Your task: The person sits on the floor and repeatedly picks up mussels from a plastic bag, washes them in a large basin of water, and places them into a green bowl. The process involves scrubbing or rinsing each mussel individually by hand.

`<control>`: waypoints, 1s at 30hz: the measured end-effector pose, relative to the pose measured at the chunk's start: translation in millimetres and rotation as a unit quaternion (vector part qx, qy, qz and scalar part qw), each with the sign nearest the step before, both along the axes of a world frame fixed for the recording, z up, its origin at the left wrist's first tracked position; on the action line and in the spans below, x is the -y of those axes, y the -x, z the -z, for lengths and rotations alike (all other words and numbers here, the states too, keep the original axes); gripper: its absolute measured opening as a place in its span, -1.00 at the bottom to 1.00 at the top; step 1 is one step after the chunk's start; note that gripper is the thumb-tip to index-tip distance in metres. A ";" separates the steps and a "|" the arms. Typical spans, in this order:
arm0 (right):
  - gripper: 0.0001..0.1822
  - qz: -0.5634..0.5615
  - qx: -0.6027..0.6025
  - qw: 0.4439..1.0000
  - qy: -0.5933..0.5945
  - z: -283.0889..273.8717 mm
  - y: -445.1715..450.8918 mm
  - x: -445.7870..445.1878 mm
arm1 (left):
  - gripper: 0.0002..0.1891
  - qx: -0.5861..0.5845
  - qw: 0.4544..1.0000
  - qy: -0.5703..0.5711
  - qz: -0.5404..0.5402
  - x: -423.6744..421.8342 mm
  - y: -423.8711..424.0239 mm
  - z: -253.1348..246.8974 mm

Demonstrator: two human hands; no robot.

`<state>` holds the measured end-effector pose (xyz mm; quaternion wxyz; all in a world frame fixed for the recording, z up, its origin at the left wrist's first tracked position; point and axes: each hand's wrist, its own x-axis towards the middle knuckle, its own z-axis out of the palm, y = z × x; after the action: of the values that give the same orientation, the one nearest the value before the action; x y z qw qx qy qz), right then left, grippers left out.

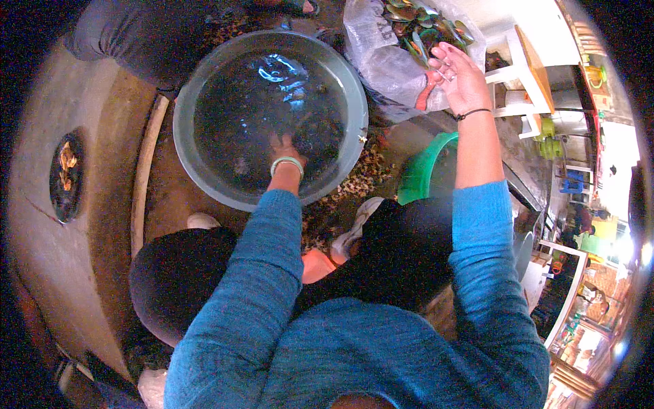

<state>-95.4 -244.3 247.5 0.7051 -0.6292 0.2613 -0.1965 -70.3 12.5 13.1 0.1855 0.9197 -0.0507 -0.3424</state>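
A large round basin of dark, murky water stands before me. My left hand is dipped into it up to the wrist, which bears a pale bangle; the fingers are blurred under the water, so I cannot tell what they touch. My right hand is raised palm up, fingers apart and slightly curled, beside a clear plastic sack. No object shows in its palm. Green-edged mussel shells fill the mouth of the sack, just above my right fingertips. A dark band circles my right wrist.
A green tub stands under my right forearm. Small debris litters the ground beside the basin. Another person's dark-clothed leg is at the upper left. A white-framed stool stands at the right, and a long wooden pole lies at the left.
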 end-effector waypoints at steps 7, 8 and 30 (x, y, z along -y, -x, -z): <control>-0.71 -0.098 -0.042 0.992 0.063 -1.9 -1.1 -19.6 | -0.16 -0.035 0.999 0.022 0.020 1.2 -15.6 35.9; -0.70 -0.109 -0.056 0.990 0.070 -1.4 -0.5 -22.6 | -0.16 -0.060 0.998 0.028 0.007 4.2 -15.4 30.5; -0.59 -0.306 -0.116 0.808 0.490 48.6 -9.7 -73.6 | -0.73 -0.337 0.522 0.750 -0.225 56.6 -38.0 -93.7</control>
<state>-85.7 -170.7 198.8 0.2910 -0.9567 0.0042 0.0019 -32.3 -44.0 106.8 0.8810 0.2368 -0.0134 -0.4093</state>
